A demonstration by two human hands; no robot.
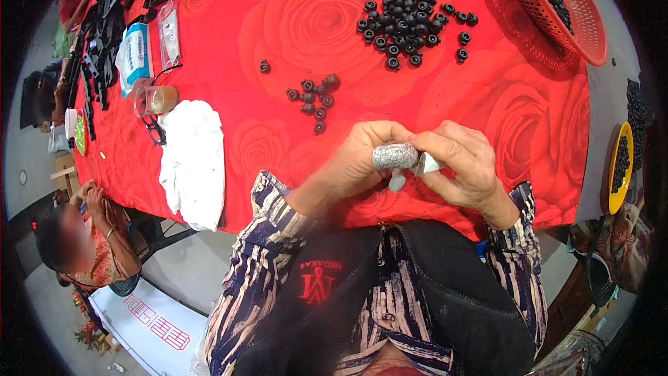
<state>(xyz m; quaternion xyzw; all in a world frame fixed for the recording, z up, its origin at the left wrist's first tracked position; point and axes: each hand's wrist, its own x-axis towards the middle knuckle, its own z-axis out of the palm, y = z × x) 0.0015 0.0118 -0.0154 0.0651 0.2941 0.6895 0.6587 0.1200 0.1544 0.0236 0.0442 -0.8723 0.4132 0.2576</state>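
Note:
Above the table's near edge my hands are close together. My left hand (362,152) has its fingers closed around a stubby, rounded piece speckled grey and white (395,157). Below that piece hangs a small pale, translucent-looking nub (396,182); I cannot make out what it is. My right hand (463,167) pinches a small white pointed piece (429,163) right beside the speckled one. Fingers hide part of both. Beyond my left hand lies a small group of black round knobs (311,99) on the red rose-patterned cloth (292,35).
A larger pile of black knobs (403,21) lies farther back. A red basket (581,21) stands far right, a yellow dish (618,174) at right. On the left are a white cloth (191,163), a plastic cup (161,99), a tissue pack (136,59) and black strips (104,42). Another person (97,244) sits left.

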